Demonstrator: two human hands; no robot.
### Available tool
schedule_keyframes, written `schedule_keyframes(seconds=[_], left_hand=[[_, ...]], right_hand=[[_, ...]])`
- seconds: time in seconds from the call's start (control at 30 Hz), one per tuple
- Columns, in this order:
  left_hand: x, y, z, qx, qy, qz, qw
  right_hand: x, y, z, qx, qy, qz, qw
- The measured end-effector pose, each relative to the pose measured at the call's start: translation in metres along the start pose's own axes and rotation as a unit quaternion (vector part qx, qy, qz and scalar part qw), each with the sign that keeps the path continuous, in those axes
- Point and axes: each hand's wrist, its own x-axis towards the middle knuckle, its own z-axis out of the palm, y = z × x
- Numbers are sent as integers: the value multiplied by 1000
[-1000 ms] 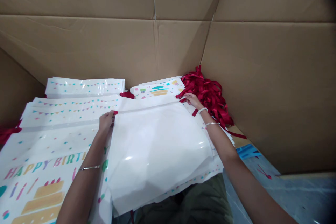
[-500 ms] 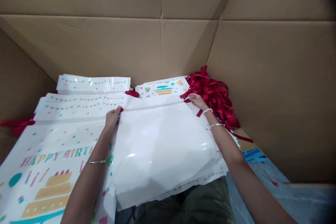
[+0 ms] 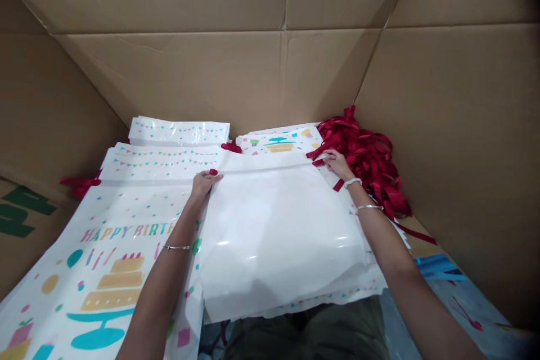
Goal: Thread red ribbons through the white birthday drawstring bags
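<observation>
A white plastic gift bag (image 3: 282,225) lies plain side up in front of me, on top of other bags. A pale hem band crosses it near its top edge. My left hand (image 3: 206,183) is closed at the left end of that hem, where a short red ribbon end (image 3: 213,172) shows by the fingers. At the right end, my right hand (image 3: 336,163) pinches red ribbon (image 3: 318,162) beside the bag's corner. The exact grip of its fingertips is partly hidden. A heap of loose red ribbons (image 3: 371,160) lies just behind and right of that hand.
Printed birthday bags (image 3: 113,219) are stacked on the left, with a red ribbon (image 3: 80,183) hanging from the side. More printed bags (image 3: 278,138) lie behind. Tall cardboard walls (image 3: 177,73) enclose the back and sides. A bluish surface (image 3: 455,287) shows at lower right.
The whole view has shifted, so everything sits farther right and more of the left stack and cardboard wall shows. My left fingers have altered slightly at the hem; both hands remain at the bag's ends.
</observation>
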Motion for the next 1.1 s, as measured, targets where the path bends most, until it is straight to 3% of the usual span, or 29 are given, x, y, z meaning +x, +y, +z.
schedule_keyframes(seconds=[0.27, 0.53, 0.7, 0.77, 0.9, 1.0, 1.1], left_hand=[[-7, 7, 2, -33, 6, -13, 999], [-16, 14, 3, -15, 13, -24, 1000], [-9, 9, 2, -16, 11, -7, 1000], [-9, 10, 2, -12, 12, -9, 1000], [-13, 14, 3, -17, 15, -10, 1000], [-15, 14, 3, -24, 8, -11, 1000], [-12, 11, 2, -14, 11, -11, 1000]], right_hand=[[13, 10, -8, -17, 126, -8, 992], [8, 5, -7, -91, 118, -13, 989], [-3, -14, -10, -216, 182, -143, 949], [-7, -21, -11, -261, 155, -154, 940], [-15, -24, -8, -386, 22, -77, 919], [-16, -20, -7, -442, -8, -59, 895], [-13, -13, -10, -448, -27, -80, 890]])
